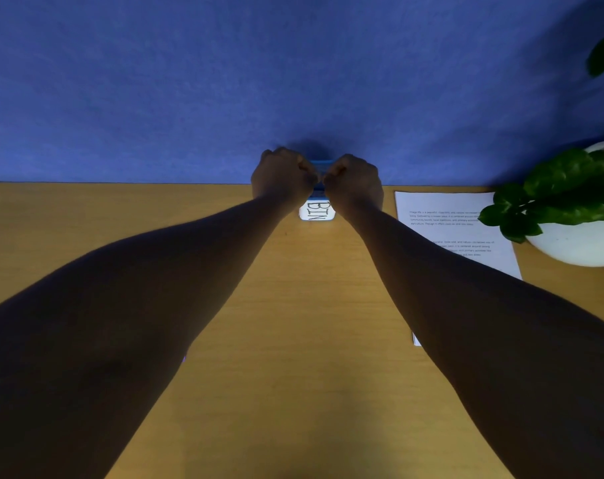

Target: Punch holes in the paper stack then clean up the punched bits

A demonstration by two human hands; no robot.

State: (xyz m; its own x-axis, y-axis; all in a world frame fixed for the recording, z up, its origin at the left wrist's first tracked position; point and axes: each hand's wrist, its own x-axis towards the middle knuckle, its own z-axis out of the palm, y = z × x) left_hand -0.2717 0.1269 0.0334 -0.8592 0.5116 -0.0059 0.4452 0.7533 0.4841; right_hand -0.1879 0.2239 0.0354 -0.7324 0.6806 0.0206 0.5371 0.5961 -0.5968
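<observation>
My left hand (282, 174) and right hand (354, 183) are both stretched out to the far edge of the table, knuckles up, fingers curled tight, and between them I can see a sliver of a blue object (320, 164) that both hands grip from opposite sides. I take it for the hole punch, though so little of it shows that I cannot tell its long axis or which way it faces. It sits in the air directly over a small white container (317, 210) with "BIN" handwritten on its near face, the letters turned on their side. The container stands at the back of the table against the wall, partly hidden by my wrists.

The table (293, 323) is a yellowish wood surface, and behind it runs a blue fabric-looking wall (293, 81).

To the right, well apart from the bin, lies the paper stack (445, 219), flat, printed text on the top sheet, its long axis running away from me toward the wall. My right forearm crosses over its near half and hides most of it. At the far right a leafy green plant (566, 188) in a white pot (580, 245) overhangs the stack's far right corner.
</observation>
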